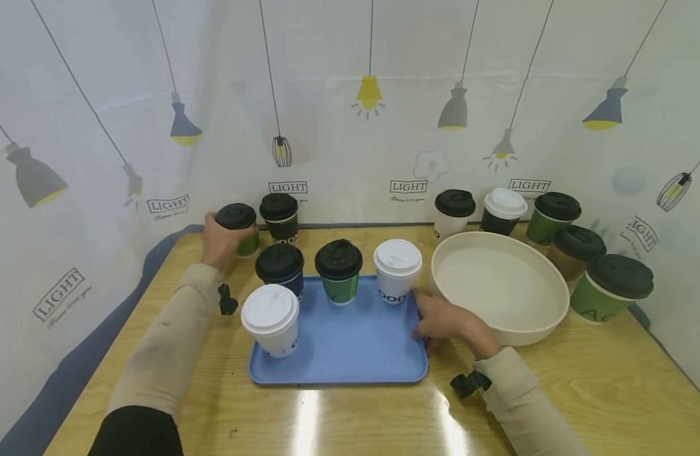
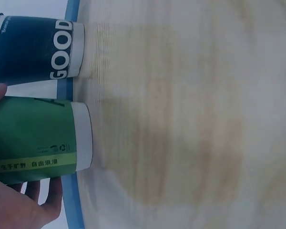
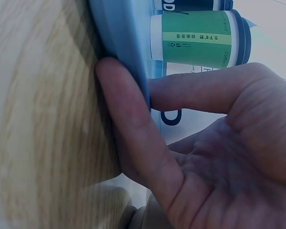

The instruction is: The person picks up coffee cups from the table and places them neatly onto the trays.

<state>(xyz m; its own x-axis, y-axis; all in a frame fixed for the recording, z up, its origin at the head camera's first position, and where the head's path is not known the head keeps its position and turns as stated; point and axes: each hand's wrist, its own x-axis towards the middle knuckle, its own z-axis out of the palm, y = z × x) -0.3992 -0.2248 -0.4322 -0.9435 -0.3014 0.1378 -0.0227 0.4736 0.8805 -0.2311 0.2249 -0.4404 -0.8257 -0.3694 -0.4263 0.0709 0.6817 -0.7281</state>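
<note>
At the back left of the table, my left hand [image 1: 218, 242] grips a green paper cup [image 1: 248, 246] with a black lid; the left wrist view shows its fingers round the green cup [image 2: 38, 138]. With my right hand [image 1: 448, 318] I pinch the right rim of a blue tray [image 1: 350, 358]; the tray edge [image 2: 62, 90] is not what the left hand touches. On the tray stand a white cup [image 1: 278, 339] at front left, a dark blue cup [image 1: 280, 263] at back left, a green cup [image 1: 340, 288] and a white-lidded cup [image 1: 397, 278] beside the right hand.
A dark cup [image 1: 281, 228] stands just right of the left hand's cup. Right of the tray sits a large cream bowl [image 1: 498, 285]. Several lidded cups, among them a green one [image 1: 600, 304], stand behind and beside it. A printed curtain [image 1: 338, 126] closes off the back.
</note>
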